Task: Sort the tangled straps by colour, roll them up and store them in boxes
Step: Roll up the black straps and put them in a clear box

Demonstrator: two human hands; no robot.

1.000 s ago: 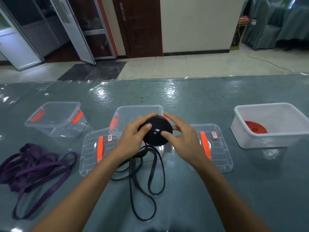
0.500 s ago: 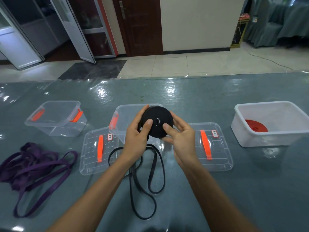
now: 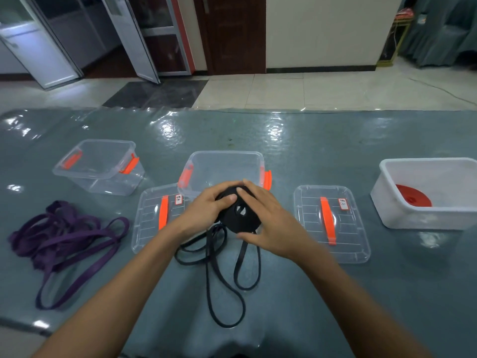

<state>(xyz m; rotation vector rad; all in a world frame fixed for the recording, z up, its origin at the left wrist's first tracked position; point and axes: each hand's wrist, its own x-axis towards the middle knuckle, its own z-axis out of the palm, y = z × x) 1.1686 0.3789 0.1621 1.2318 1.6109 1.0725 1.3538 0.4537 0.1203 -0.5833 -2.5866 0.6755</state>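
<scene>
A black strap roll (image 3: 238, 218) is held between both hands just in front of the middle clear box (image 3: 223, 166). My left hand (image 3: 206, 209) grips its left side, thumb on the roll's face. My right hand (image 3: 268, 223) curls round its right side and lower edge. The loose black strap tail (image 3: 224, 275) trails in loops on the table below. A tangled purple strap pile (image 3: 59, 239) lies at the left. A rolled red strap (image 3: 413, 198) sits inside the white tub (image 3: 428, 218) at the right.
A second clear box with orange latches (image 3: 98, 167) stands at the back left. Two clear lids with orange handles lie flat: the left lid (image 3: 154, 218) and the right lid (image 3: 333, 223). The table's near edge runs along the bottom left.
The black roll has come down from upright above the box to lower over the table. My right hand has shifted round its right side, and the loose tail looks shorter.
</scene>
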